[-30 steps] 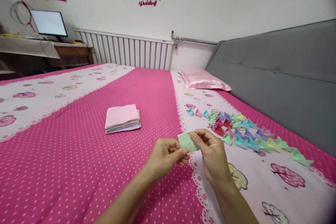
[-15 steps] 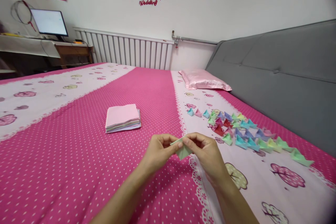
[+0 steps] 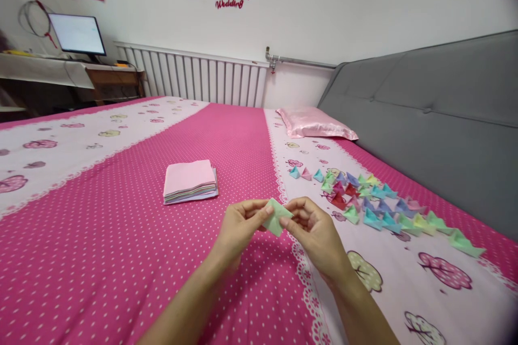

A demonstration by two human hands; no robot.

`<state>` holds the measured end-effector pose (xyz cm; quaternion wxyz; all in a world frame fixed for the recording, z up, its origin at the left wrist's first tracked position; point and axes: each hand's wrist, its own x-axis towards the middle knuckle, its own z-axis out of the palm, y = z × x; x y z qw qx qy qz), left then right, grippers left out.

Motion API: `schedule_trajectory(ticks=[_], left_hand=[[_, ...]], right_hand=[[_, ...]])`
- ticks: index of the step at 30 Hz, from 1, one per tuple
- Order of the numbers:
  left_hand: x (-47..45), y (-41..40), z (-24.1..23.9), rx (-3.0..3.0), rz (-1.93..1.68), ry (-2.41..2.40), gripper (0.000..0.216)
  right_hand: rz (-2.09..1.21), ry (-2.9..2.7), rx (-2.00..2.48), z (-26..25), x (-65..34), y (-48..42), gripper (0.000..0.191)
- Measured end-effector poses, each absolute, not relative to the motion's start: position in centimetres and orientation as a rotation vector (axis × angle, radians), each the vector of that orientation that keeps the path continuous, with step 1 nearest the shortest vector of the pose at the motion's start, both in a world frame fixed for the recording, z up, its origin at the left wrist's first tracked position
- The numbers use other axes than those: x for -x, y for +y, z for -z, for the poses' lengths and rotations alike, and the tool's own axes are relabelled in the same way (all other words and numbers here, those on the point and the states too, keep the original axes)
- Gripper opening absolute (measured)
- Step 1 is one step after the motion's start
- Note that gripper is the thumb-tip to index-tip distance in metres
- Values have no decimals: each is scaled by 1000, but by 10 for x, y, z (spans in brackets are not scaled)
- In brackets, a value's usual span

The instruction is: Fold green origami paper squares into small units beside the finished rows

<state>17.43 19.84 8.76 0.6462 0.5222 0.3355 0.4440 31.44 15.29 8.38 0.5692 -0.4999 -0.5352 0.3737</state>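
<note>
A small light-green folded paper [image 3: 275,215] is held up above the bed, one corner pointing up and one down. My left hand [image 3: 242,225] pinches its left side, thumb on the near face and fingers behind. On the right side, my right hand [image 3: 312,226] grips it with the thumb across the lower front. Both hands are closed on the paper. To the right lie several folded paper boats [image 3: 380,210] in green, blue, purple, red, pink and yellow. A stack of square paper sheets [image 3: 190,179], pink on top, rests to the left beyond my hands.
The bed's pink dotted cover [image 3: 121,259] spreads under everything. A pink satin pillow [image 3: 315,123] lies near the grey headboard [image 3: 424,91]. Behind the bed stand a white radiator [image 3: 198,76] and, at the left, a desk [image 3: 113,80] with a monitor [image 3: 77,35].
The green paper has been turned so that more of its face shows as a diamond. My left hand has shifted slightly left and up, and my right thumb is lower on the paper.
</note>
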Motion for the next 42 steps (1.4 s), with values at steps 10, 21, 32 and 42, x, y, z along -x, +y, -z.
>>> schedule_trajectory(ticks=[10,21,32,42], left_hand=[[-167,201,-92,-1228,-958,779,26],[-166,201,-92,-1161,-1017,833,19],[-169,200,-90,-1131,-985,810,18],[-171,197,-88,-1146,-993,829,16]], right_hand=[[-898,-1428,1196,-92,-318,148,22],[-790,-1794,1144,-101,-325,142,42],[-728,-1907,1200,-102,-327,141,36],[-641,-1865,1190,-97,-327,145,27]])
